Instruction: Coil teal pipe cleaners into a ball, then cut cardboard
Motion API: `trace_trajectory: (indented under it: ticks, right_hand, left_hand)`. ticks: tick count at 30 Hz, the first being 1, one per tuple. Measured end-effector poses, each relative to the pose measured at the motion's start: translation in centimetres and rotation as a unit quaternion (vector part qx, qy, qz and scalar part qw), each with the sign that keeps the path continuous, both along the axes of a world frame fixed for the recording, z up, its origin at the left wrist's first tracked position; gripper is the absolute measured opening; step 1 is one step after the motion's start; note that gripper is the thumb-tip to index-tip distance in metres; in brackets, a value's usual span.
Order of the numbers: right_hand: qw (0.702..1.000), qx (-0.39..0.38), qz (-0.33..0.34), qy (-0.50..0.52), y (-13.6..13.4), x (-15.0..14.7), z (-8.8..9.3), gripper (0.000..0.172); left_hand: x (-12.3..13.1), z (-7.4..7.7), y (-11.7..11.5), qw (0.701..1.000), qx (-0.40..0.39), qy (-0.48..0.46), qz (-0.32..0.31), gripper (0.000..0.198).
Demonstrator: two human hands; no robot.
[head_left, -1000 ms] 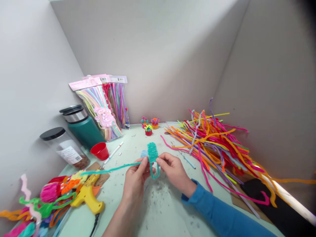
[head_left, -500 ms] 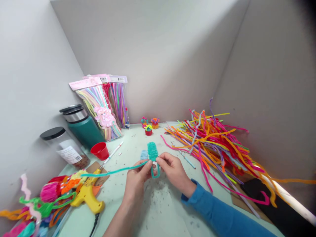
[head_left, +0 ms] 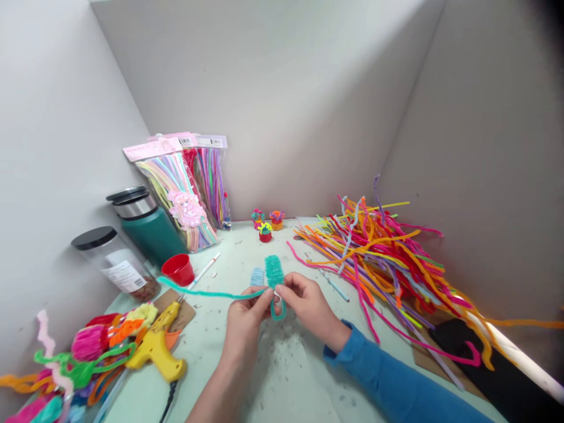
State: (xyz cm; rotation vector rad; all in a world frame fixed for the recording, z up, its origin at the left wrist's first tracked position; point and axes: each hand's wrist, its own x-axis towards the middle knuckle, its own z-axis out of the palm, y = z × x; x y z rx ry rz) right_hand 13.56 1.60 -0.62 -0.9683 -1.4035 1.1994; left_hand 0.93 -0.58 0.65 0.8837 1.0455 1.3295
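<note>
Between my hands is a teal pipe cleaner (head_left: 274,271), its upper part woven into a dense flat strip and its lower end an open loop. My left hand (head_left: 247,311) pinches it at the left edge just under the woven part, and a long loose tail runs out leftward from those fingers. On the other side, my right hand (head_left: 306,299) grips the loop with thumb and forefinger closed. A small light blue woven piece (head_left: 257,277) lies on the table just behind my left fingers.
A big heap of loose pipe cleaners (head_left: 374,252) spreads on the right. At left are a yellow glue gun (head_left: 158,349), a red cup (head_left: 178,270), a green bottle (head_left: 152,229), a clear jar (head_left: 118,264) and bagged pipe cleaners (head_left: 176,194). Small figures (head_left: 265,232) stand at the back.
The loose teal tail has swung upward and away on the left. The woven part has shifted slightly right, and the loop below looks narrower. Both hands keep their pinch.
</note>
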Motion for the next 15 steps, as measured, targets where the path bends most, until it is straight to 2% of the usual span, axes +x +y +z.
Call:
trace_trajectory:
  ticks: [7, 15]
  right_hand:
    - [0.999, -0.037, 0.020, 0.001, -0.02, -0.04, 0.64, 0.023]
    - [0.999, -0.031, -0.012, -0.027, 0.17, 0.03, 0.31, 0.024]
  left_hand:
    - [0.09, -0.04, -0.02, 1.000, -0.001, 0.023, -0.008, 0.022]
    - [0.36, 0.24, 0.04, 0.999, -0.029, 0.025, 0.007, 0.022]
